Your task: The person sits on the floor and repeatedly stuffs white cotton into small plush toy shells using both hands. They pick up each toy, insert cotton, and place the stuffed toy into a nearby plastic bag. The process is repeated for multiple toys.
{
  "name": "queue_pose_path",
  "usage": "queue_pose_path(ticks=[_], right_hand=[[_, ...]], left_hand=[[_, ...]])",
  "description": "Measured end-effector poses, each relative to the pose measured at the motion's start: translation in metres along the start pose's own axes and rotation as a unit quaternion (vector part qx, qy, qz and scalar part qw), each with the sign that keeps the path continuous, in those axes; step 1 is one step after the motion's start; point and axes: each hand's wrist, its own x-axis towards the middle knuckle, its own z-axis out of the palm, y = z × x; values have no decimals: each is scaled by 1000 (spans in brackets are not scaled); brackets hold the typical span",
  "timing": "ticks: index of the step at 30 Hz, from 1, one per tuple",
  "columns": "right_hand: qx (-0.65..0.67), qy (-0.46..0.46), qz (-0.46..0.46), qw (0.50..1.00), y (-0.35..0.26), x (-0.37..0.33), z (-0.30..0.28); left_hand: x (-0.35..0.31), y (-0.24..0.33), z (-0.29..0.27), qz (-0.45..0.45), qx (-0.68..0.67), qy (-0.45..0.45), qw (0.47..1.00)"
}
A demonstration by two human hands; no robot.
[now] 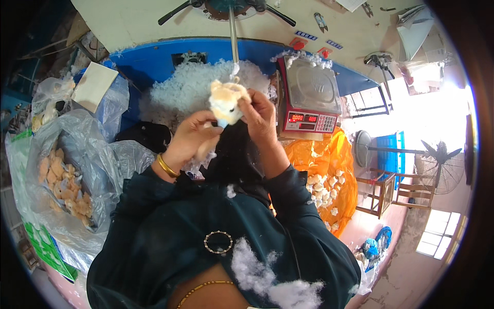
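Observation:
Between my two hands is a small cream and tan plush toy [222, 98], with a dark eye and a light blue patch at its lower edge. My left hand [193, 135], with a gold bangle at its wrist, pinches the toy's lower left side. The fingers of my right hand [261, 117] are closed on its right side. Just beyond the toy, a thin metal tube [233, 38] points down toward it, with white fluff at its tip. I cannot tell whether the tube touches the toy. White fibre stuffing [180, 85] is heaped behind my hands.
A red digital scale [311, 98] stands right of the stuffing. At left, a clear plastic bag [98, 149] holds tan plush pieces [64, 185]. An orange bag [347, 170] with cream pieces lies at right, before a wooden chair [378, 193] and a fan [439, 167]. Fluff clings to my dark top.

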Motion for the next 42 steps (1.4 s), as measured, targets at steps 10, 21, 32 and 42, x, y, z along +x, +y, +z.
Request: queue_pose_path(ticks=[10, 21, 32, 42], right_hand=[[-206, -66, -78, 973, -11, 22, -7], [77, 110, 52, 989, -12, 123, 4], [-90, 54, -13, 994, -9, 87, -1], [87, 32, 78, 993, -11, 98, -6]], left_hand=[[40, 29, -4, -37, -12, -41, 998], [145, 47, 4, 151, 146, 33, 977], [124, 34, -13, 230, 285, 44, 929], [137, 53, -9, 235, 321, 41, 917]])
